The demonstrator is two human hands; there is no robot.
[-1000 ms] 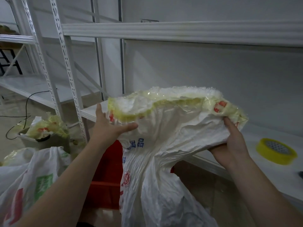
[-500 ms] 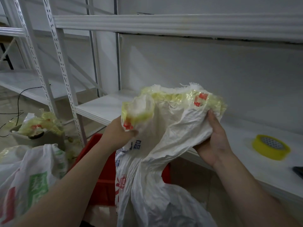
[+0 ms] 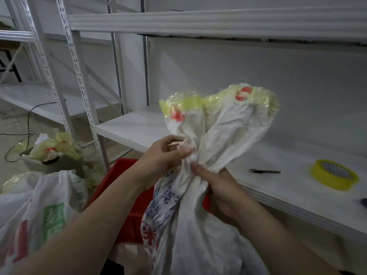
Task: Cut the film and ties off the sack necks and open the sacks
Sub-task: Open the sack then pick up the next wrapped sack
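Note:
I hold a white woven sack [image 3: 198, 225] upright in front of me, its neck gathered into a tight bunch. Its mouth flares above my hands, edged with yellowish clear film [image 3: 220, 98] and red marks. My left hand [image 3: 162, 155] grips the bunched neck from the left, fingers curled round the cloth. My right hand [image 3: 216, 187] grips the neck from the right and just below, thumb lying across the gather. A slim dark cutter [image 3: 264, 171] lies on the white shelf [image 3: 278, 187] to the right, apart from both hands.
A yellow tape roll [image 3: 334, 174] lies on the shelf at right. A red crate [image 3: 121, 187] stands behind the sack. Another printed sack [image 3: 39, 211] sits at lower left. A grey bin [image 3: 49, 161] with crumpled yellow film stands by the rack post [image 3: 79, 76]. A black cable crosses the floor.
The sack mouth was spread wide between both hands a second ago. Both hands have come together and gathered the neck into a tight bunch.

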